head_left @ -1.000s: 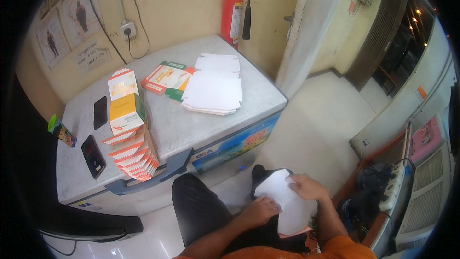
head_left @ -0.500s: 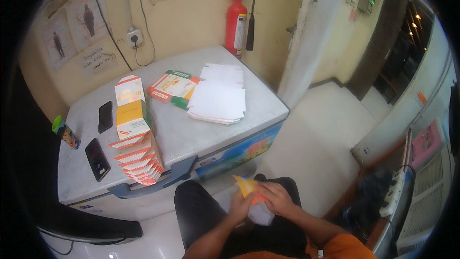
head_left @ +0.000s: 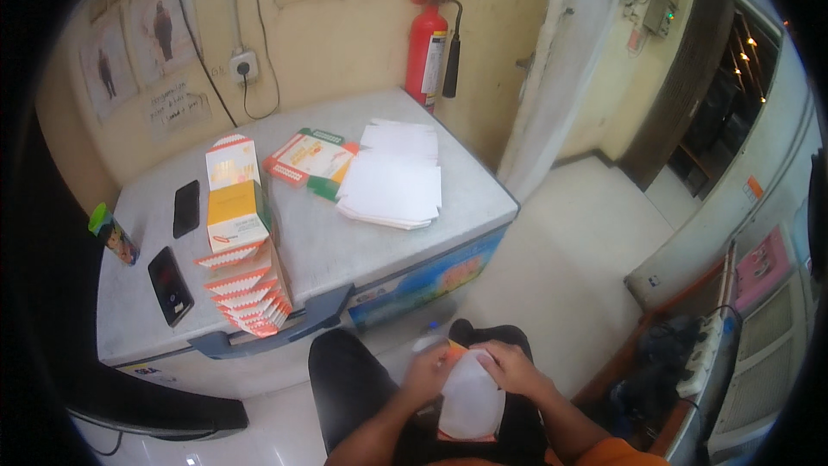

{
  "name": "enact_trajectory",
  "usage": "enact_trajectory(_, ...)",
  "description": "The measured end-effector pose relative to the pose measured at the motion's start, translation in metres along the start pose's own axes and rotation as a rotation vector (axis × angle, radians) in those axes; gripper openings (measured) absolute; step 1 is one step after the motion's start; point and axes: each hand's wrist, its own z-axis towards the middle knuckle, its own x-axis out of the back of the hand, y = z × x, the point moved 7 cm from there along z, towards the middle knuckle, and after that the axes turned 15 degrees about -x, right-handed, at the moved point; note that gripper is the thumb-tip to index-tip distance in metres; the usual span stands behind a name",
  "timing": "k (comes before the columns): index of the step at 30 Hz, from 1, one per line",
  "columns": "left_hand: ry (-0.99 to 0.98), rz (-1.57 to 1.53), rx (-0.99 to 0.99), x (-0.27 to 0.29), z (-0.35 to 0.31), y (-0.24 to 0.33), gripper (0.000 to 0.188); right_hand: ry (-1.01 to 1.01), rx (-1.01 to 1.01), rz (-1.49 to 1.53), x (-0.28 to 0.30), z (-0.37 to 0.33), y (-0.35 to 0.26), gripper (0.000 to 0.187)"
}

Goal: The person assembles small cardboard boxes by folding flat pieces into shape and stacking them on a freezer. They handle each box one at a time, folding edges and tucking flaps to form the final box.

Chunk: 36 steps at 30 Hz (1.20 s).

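Above my lap, a partly folded carton [head_left: 473, 401] is held between both hands, its plain white inside facing up and a little orange and yellow print showing at its edges. My left hand [head_left: 429, 373] grips its left upper side, with fingers closed on the orange part. Along the right upper edge, my right hand [head_left: 511, 366] pinches the card with the thumb on the white face. Ahead on the chest freezer lie a stack of white carton blanks [head_left: 392, 181], a printed blank [head_left: 306, 158] and a nested row of folded cartons [head_left: 250, 285] with a yellow-topped carton [head_left: 235, 211].
Two phones [head_left: 170, 285] and a colourful cup [head_left: 114, 235] are at the left of the chest freezer [head_left: 336, 259], whose blue-grey handle [head_left: 276, 334] juts toward me. A red fire extinguisher [head_left: 426, 52] stands behind it. A power strip [head_left: 705, 354] is at the right.
The carton has turned from showing its yellow and orange print to showing its white inside, and sits lower and nearer me. My hands have moved slightly apart, still gripping it.
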Motion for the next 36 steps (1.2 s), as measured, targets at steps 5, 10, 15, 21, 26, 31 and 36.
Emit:
enact_trajectory(5, 0.018, 0.102, 0.002, 0.001, -0.001, -0.001, 0.013, 0.231, -0.317, 0.244, -0.007, -0.008, 0.024, 0.012)
enact_trajectory(10, 0.010, -0.054, 0.090, 0.003, -0.004, -0.011, 0.015, 0.211, -0.213, 0.362, -0.020, -0.017, 0.022, 0.007)
enact_trajectory(15, 0.041, -0.162, 0.114, 0.005, -0.003, -0.015, 0.016, 0.159, -0.285, 0.771, -0.029, -0.022, 0.040, 0.005)
enact_trajectory(21, -0.108, 0.347, -0.270, -0.011, -0.001, 0.026, 0.018, 0.318, -0.346, 0.673, -0.033, -0.019, 0.041, 0.007)
enact_trajectory(26, -0.035, 0.224, -0.232, -0.011, -0.002, 0.032, 0.019, 0.342, -0.174, 0.533, -0.026, -0.019, 0.014, 0.009)
enact_trajectory(31, -0.111, 0.114, -0.146, -0.010, -0.003, 0.022, 0.026, 0.232, -0.133, 0.457, -0.018, -0.015, 0.016, 0.009)
enact_trajectory(36, -0.069, 0.040, -0.156, -0.009, -0.004, 0.023, 0.024, 0.194, -0.084, 0.573, -0.011, -0.012, 0.019, 0.012)
